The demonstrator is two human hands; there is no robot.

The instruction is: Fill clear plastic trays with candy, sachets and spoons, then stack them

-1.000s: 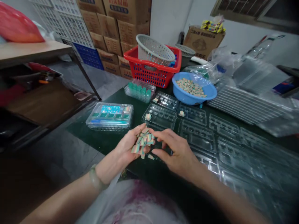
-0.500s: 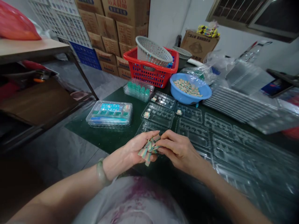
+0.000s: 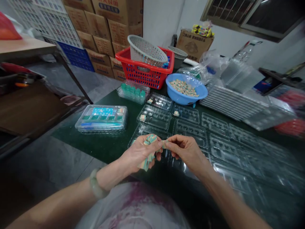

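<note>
My left hand [image 3: 139, 151] is closed around a bunch of small striped erasers [image 3: 150, 139] in teal, cream and pale orange; some stick out below the fingers. Its thumb presses towards the fingertips of my right hand [image 3: 183, 148]. Between the two hands, my right thumb and forefinger pinch one small eraser [image 3: 164, 144], mostly covered by the fingers. Beneath and beyond my hands lie clear plastic trays [image 3: 154, 117] with moulded compartments. Single erasers sit in a few of them, such as a pale eraser [image 3: 142, 117] in a near-left corner.
A blue basin [image 3: 184, 99] full of similar pieces stands behind the trays, beside a red basket [image 3: 145, 74] holding a grey colander [image 3: 147, 49]. Left are a filled, closed clear case [image 3: 102, 118] and a tray with green pots [image 3: 133, 91]. Stacked clear trays [image 3: 234, 101] lie at right.
My left hand has turned and closed over the erasers, which lay on its open palm before. My right fingers have drawn back slightly, pinching one eraser. The view has shifted right.
</note>
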